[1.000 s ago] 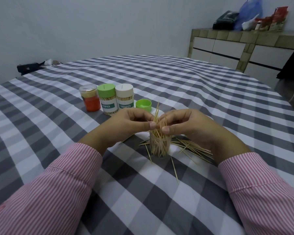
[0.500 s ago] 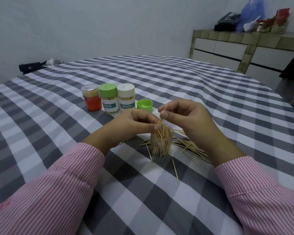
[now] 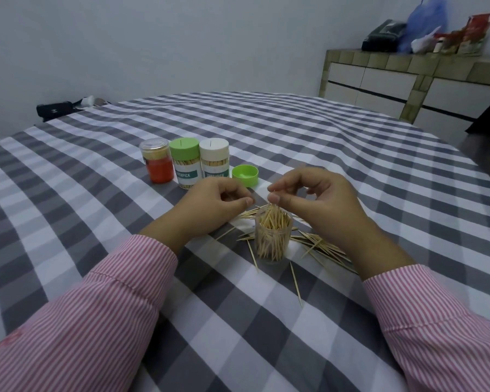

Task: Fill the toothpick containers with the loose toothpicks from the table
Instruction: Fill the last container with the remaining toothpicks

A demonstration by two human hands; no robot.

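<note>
An open clear container (image 3: 272, 239) stands upright in the middle of the checked tablecloth (image 3: 309, 131), packed with toothpicks that stick out of its top. Just above it my right hand (image 3: 317, 202) pinches a single toothpick between thumb and forefinger, its lower end among the ones in the container. To the left of the container hovers my left hand (image 3: 212, 205) with fingers curled; a few toothpicks seem to lie inside it. Loose toothpicks (image 3: 323, 244) are scattered around the container, mostly under my right wrist.
Behind my hands stand three capped containers: an orange one (image 3: 156, 161), a green-lidded one (image 3: 185, 162) and a white-lidded one (image 3: 214, 158). A loose green lid (image 3: 245, 174) lies beside them. A cabinet (image 3: 408, 83) stands at the far right.
The bunch of toothpicks that both hands held upright has dropped into the container. My left hand has drawn away to the left, and my right hand has lifted slightly with one toothpick.
</note>
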